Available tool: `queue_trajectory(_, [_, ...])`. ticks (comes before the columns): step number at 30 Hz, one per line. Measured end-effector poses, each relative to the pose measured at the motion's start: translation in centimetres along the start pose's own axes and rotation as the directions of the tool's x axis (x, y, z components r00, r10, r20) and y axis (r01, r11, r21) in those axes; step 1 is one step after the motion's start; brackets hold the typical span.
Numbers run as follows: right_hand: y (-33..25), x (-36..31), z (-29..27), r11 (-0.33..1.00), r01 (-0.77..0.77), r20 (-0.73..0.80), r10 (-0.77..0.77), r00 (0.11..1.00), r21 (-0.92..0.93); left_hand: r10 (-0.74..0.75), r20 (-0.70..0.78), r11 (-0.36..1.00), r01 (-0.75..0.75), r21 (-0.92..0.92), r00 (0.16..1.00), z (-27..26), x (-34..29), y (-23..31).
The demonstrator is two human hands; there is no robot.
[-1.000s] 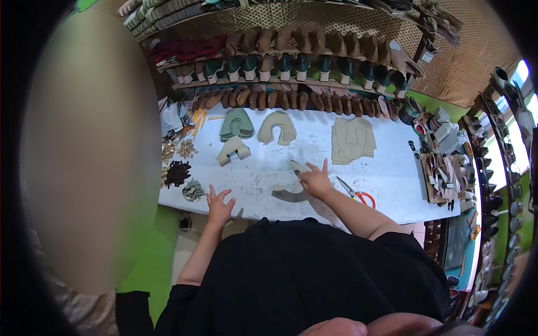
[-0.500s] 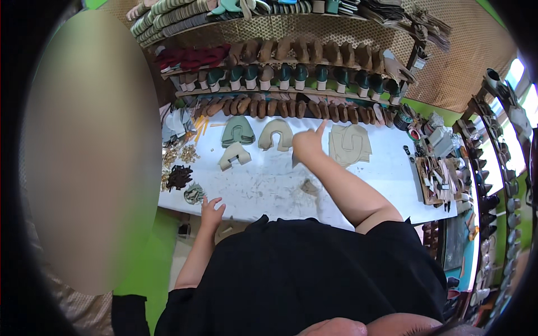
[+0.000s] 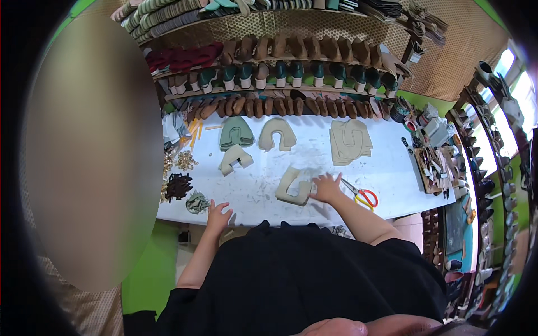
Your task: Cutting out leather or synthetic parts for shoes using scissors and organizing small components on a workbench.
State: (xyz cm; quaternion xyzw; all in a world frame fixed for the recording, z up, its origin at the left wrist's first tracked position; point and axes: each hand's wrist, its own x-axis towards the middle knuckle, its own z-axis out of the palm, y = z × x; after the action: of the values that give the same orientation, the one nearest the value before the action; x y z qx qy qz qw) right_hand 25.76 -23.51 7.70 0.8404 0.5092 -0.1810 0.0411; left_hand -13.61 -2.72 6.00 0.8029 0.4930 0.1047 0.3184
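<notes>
My right hand is open, fingers spread, at the right side of a beige U-shaped cut piece near the table's front; it seems to touch its edge. Just right of that hand lie scissors with red and yellow handles. My left hand holds nothing, its fingers apart, at the front edge beside a small heap of grey-green scraps. Farther back are stacked green U-shaped pieces, a beige arch-shaped piece, another beige arch and flat beige sheets.
Dark strips and gold-coloured bits lie at the table's left. A tray of tools stands at the right end. Shelves of brown shoe parts and green heeled shoes line the back. A blurred shape covers the left side.
My right hand has come down and toward me from the table's back, its fingers opening. The beige U-shaped piece now lies at the front, and the scissors have come into view.
</notes>
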Motion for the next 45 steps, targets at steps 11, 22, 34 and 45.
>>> queue_trajectory(11, [-8.5, 1.7, 4.5, 0.964, 0.234, -0.242, -0.2, 0.95, 0.123, 0.056, 0.139, 0.989, -0.074, 0.129, 0.989, -1.2, 0.5, 1.4])
queue_trajectory(22, [-11.0, -1.8, -0.7, 0.818, 0.164, -0.262, -0.016, 0.965, 0.551, -0.02, 0.474, 0.927, 0.194, -0.321, 0.88, 4.2, 5.5, 11.4])
queue_trajectory(34, [0.4, -4.9, 0.5, 0.762, 0.182, -0.565, 0.274, 0.779, 0.622, 0.583, 0.45, 0.784, -0.322, -0.531, 0.676, -2.0, 4.3, 24.6])
queue_trajectory(45, [9.6, -10.6, 6.7, 0.661, -0.163, -0.382, 0.597, 0.706, 0.732, 0.076, 0.368, 0.823, -0.267, 0.501, 0.927, 2.8, 12.0, 2.6])
